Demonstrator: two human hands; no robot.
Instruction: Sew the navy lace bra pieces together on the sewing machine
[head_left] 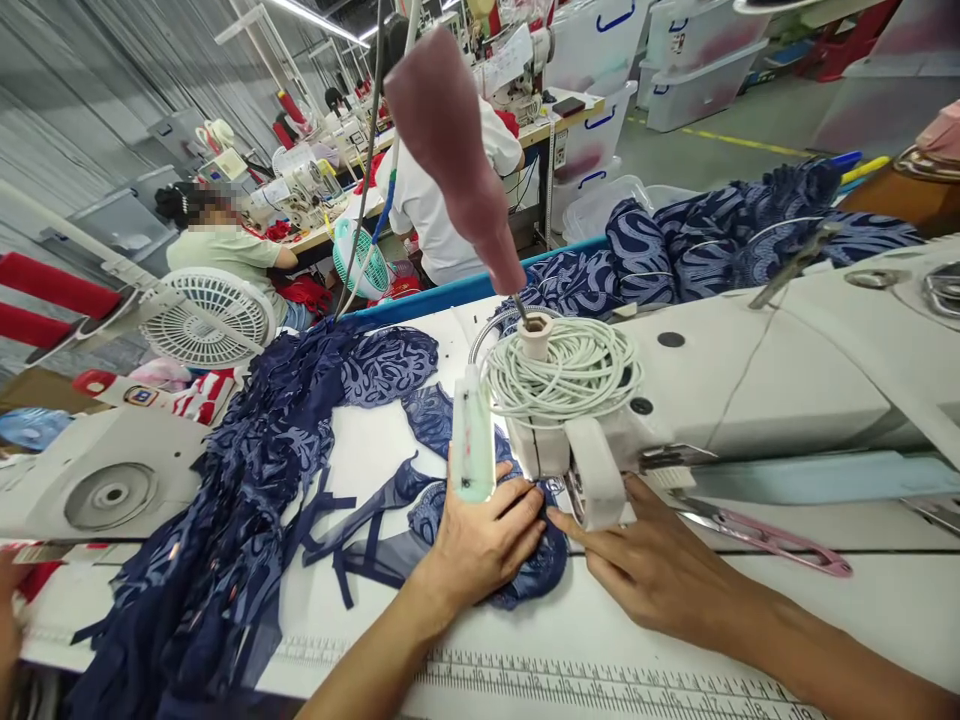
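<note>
We press our left hand (484, 540) flat, open, on the navy fabric (536, 575), on the worktop (675, 640) beneath the sewing machine (750, 390); our right hand (645, 565), fingers straight, gripping nothing, touches its edge; fingertips so near the needle area could, we judge, get caught

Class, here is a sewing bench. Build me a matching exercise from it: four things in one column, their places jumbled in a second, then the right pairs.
1 left hand
2 coiled cord
3 pink snips
4 white fan

A on top of the sewing machine
B on the table, under the machine's arm
C pressing the navy cloth
D upper left, off the table

Pairs: 1-C, 2-A, 3-B, 4-D
</note>
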